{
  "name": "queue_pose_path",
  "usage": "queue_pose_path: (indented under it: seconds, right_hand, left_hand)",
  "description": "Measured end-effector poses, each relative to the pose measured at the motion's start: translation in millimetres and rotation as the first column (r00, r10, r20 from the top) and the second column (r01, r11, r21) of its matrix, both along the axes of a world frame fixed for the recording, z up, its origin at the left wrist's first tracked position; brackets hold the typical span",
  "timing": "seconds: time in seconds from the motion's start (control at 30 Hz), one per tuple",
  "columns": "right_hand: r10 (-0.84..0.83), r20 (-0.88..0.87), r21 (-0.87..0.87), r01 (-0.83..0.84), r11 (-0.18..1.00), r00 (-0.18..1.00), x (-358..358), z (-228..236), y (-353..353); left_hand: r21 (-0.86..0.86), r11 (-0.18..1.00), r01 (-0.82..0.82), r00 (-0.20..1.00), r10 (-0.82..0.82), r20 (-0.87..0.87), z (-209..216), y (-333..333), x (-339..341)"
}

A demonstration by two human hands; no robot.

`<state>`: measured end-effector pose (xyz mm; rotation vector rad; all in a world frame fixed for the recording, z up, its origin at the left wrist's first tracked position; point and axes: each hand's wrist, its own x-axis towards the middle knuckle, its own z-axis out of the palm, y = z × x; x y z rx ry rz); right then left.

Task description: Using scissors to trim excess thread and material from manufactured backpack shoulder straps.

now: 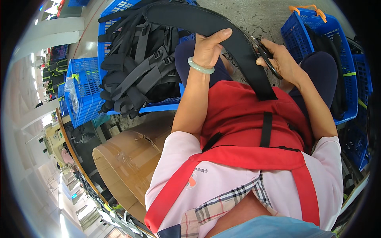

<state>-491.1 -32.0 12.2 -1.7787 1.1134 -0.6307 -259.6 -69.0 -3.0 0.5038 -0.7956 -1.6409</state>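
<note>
A long curved black padded strap (pixel 242 49) stretches from over the blue crate down to my lap. My left hand (pixel 210 47), with a pale green bangle on its wrist, grips the strap near its middle, thumb on top. In my right hand (pixel 281 59) is a pair of scissors with black handles (pixel 270 63), held along the strap's right edge. The blades are mostly hidden by the strap and my fingers. The strap's lower end rests on my red apron (pixel 246 115).
Left of my knees, a blue crate (pixel 104 43) is piled with black straps with buckles (pixel 147 67). Another blue crate (pixel 295 31) holding dark pieces stands at my right. A brown cardboard box (pixel 131 158) is by my left side. Dark scraps litter the grey floor (pixel 254 16).
</note>
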Motion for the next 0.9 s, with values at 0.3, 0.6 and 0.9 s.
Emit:
queue_pose_path:
  seconds: [0.3,0.6,0.9]
  right_hand:
    - [0.083,-0.081,0.020,-0.082,0.996,0.993,-1,8,2]
    - [0.003,-0.066,-0.069,-0.008,0.998,0.998,1,7,4]
    - [-0.036,-0.093,-0.028,0.033,0.999,0.995,-1,20,3]
  left_hand:
    - [0.027,0.999,0.028,0.997,-0.026,-0.067,0,0,0]
    - [0.022,0.999,0.047,0.999,-0.047,0.009,2,6,-4]
    - [-0.010,0.996,0.087,0.996,-0.087,0.034,1,10,-8]
